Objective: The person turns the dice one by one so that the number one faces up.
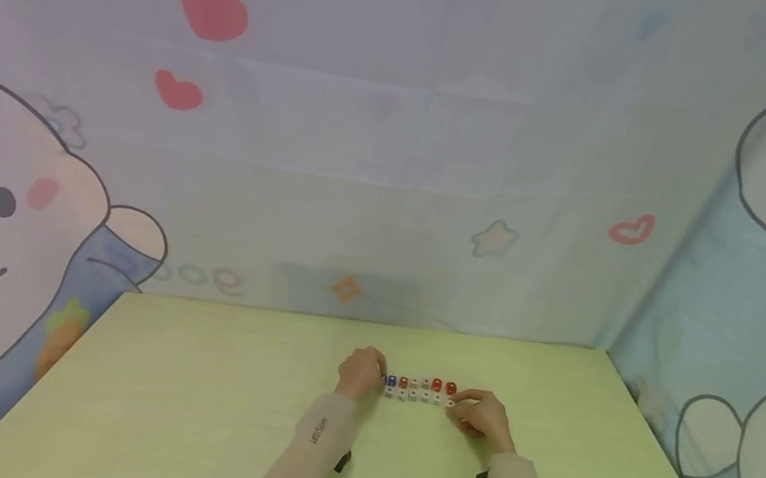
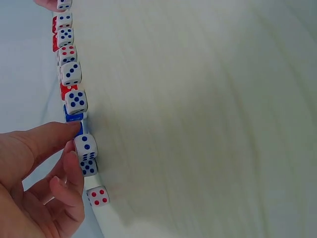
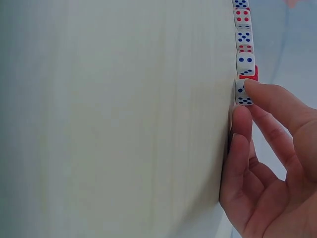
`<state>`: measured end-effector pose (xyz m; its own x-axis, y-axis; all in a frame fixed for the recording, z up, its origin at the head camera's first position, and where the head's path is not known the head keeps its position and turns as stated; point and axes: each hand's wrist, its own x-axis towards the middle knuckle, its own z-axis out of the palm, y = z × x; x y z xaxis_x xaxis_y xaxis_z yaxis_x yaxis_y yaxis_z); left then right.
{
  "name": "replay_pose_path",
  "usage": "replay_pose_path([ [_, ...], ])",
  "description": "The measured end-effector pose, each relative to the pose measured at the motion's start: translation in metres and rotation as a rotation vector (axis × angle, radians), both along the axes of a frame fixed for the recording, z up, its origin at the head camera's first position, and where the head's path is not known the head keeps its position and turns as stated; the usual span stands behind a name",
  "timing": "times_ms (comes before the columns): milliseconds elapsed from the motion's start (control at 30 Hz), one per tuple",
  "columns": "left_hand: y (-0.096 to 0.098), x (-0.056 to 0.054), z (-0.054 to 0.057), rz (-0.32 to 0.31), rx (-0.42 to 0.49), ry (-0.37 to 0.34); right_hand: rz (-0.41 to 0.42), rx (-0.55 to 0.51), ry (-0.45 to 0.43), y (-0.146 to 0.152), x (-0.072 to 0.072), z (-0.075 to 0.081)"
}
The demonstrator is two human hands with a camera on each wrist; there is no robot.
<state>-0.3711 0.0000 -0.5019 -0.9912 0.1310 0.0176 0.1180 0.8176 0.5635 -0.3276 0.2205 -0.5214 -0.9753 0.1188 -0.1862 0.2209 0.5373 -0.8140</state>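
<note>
Two rows of small dice lie side by side on the table. The back row mixes blue dice (image 1: 392,381), red dice (image 1: 437,385) and white ones; the front row is white dice (image 1: 413,395). At the left end, my left hand (image 1: 361,372) pinches a blue die (image 2: 79,130), its thumb on it and part of the grip hidden. A white die with blue pips (image 2: 85,147) lies close to those fingers. My right hand (image 1: 483,416) holds a white die (image 3: 241,94) between thumb and fingertips at the right end, near a red die (image 1: 452,388).
A white die with red pips (image 2: 98,196) sits apart from the row, beside the left hand. Pale yellow-green table (image 1: 187,409) surrounds the dice. Behind it hangs a printed cloth (image 1: 398,148), and another patterned cloth (image 1: 740,333) runs along the right.
</note>
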Motion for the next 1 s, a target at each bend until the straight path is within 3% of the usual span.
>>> replay_pose_path([
  [267,-0.001,0.000,-0.005,0.009,0.011,0.012,0.000,0.002,-0.004,-0.002,0.002,0.001],
  [567,-0.026,0.003,0.000,-0.010,0.334,-0.005,-0.005,0.009,-0.013,0.001,-0.001,0.002],
  [700,-0.041,0.001,0.002,0.008,0.400,0.001,-0.009,0.013,-0.010,0.002,-0.002,0.004],
  [800,-0.049,0.001,0.001,0.029,0.444,-0.032,-0.008,0.003,-0.012,0.002,-0.002,0.004],
  [1000,-0.059,0.002,-0.013,0.050,0.457,-0.109,0.006,0.001,-0.023,0.001,-0.001,0.001],
])
